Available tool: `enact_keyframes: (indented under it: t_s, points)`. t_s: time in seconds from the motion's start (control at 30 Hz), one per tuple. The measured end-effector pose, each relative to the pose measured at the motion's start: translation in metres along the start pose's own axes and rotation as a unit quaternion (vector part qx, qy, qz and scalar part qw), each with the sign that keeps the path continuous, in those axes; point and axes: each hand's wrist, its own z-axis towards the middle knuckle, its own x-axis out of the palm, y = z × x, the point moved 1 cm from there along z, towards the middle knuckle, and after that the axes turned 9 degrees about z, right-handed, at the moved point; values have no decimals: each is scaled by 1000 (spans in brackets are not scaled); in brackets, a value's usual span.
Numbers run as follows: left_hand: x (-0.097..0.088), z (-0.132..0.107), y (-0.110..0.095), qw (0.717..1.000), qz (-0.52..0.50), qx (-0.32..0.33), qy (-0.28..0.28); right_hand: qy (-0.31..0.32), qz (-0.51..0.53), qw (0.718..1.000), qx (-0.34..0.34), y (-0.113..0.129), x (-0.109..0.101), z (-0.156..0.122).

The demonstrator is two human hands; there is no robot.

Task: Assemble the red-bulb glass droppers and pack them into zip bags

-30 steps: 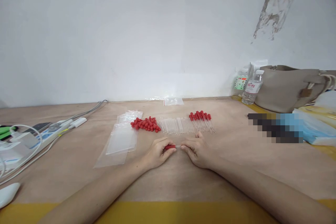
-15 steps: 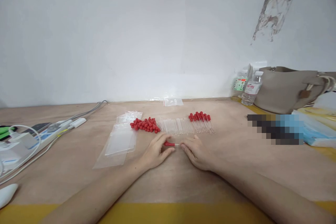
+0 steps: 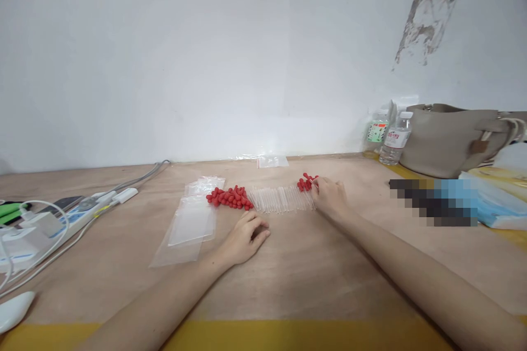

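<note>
In the head view, up and across with the right hand (image 3: pixel 330 197), away from the middle and now right at the cluster of red-capped tubes (image 3: pixel 305 183). Fingertips drawn close together there, over the right part of the cluster, with red ends showing just beside; pinching a piece or already letting go, impossible to tell. Gone from between the hands, that single red-capped piece of half a second ago! Carried over to the others, by the look of it: apparently one more for the capped side, and a free left hand.

Left behind near the centre, then, the left hand (image 3: pixel 242 237). Resting on the table (image 3: pixel 288 279), loosely curled, thumb well off the fingers, nothing visible in its grasp. Just beyond the fingertips, in a heap, the loose red caps (image 3: pixel 229 197), and on to the right, side by side up to the capped ones, the bare clear tubes (image 3: pixel 280 199). Not visibly thinned, either supply. Flat and overlapping to the left, the clear bags (image 3: pixel 191 223), touched by neither hand. Farther out, well apart from all this: a power strip (image 3: pixel 71 224) at left, water bottles (image 3: pixel 396 140) beside a handbag (image 3: pixel 444 140) at right.
</note>
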Motion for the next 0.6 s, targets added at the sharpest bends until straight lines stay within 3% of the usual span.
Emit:
enact_keyframes:
  t_s: [0.17,0.6]
  points:
    - [1,0,0,1000,2,0,5,3,-79,997,10,5,14,2]
    - [0,0,0,1000,-3,3,2,24,-30,998,45,14,17,-3]
